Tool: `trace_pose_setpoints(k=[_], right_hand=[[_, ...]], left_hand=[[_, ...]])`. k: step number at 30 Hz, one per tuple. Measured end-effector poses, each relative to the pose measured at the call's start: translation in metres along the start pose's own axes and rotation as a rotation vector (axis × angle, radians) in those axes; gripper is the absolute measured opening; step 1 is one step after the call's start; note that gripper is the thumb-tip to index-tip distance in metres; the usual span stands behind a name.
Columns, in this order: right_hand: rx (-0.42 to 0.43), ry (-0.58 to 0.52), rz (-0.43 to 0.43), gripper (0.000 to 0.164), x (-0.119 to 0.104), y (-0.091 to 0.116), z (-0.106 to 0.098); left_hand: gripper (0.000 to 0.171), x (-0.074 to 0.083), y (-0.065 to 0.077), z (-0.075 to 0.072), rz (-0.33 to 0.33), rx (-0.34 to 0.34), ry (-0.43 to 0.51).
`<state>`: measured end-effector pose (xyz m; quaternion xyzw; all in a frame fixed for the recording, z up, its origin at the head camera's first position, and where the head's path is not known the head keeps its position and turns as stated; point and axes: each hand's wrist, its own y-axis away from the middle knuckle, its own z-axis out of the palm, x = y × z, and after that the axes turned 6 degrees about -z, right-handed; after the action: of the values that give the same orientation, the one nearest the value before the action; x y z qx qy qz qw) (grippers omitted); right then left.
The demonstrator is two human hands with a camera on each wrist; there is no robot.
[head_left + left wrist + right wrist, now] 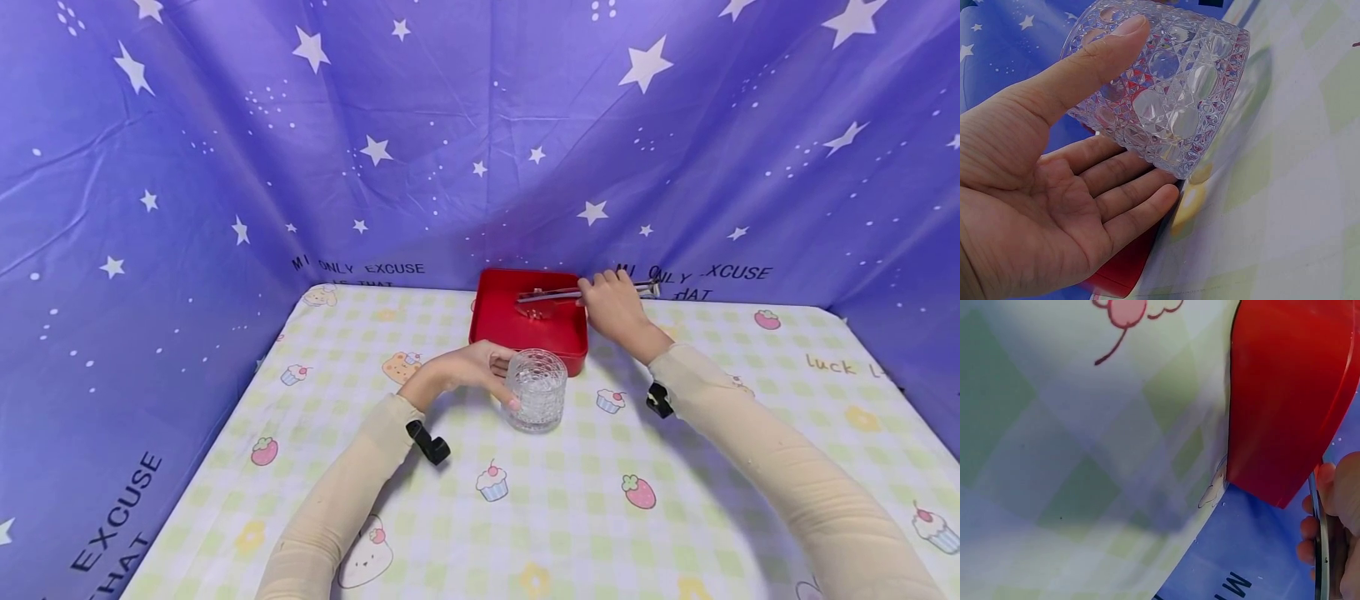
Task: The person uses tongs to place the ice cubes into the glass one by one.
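A clear, patterned glass is in front of the red tray. My left hand holds it from the left. In the left wrist view the thumb lies across the wall of the glass, and the fingers of the left hand reach along its other side. My right hand grips metal tongs over the tray's right side. The tips of the tongs are inside the tray, at small clear pieces too small to make out. In the right wrist view, curled fingers wrap the tongs.
A checked tablecloth printed with cupcakes and strawberries covers the table. Behind the tray hangs a purple curtain with white stars, close to the table's back edge. The tray's side wall shows in the right wrist view.
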<state>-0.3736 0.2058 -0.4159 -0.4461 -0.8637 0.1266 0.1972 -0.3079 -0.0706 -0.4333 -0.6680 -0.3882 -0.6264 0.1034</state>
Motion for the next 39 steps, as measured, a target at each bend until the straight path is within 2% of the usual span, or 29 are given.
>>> trace_pose_setpoints(k=[15,27,32,39], right_hand=[[0.019,0.018,0.015,0.018,-0.001,0.002,0.005],[0.096,0.007,0.019,0.010,0.004,0.001,-0.002],[0.146,-0.025,0.008,0.008,0.005,0.003,-0.012],[0.270,-0.078,-0.032,0.015,0.005,0.009,-0.029]], left_hand=[[0.067,-0.001,0.000,-0.001,0.010,-0.003,-0.010],[0.068,0.000,0.000,0.000,0.006,-0.002,-0.009],[0.071,0.001,-0.001,0.001,-0.005,-0.005,-0.009],[0.071,0.001,0.001,0.000,-0.025,0.014,-0.033]])
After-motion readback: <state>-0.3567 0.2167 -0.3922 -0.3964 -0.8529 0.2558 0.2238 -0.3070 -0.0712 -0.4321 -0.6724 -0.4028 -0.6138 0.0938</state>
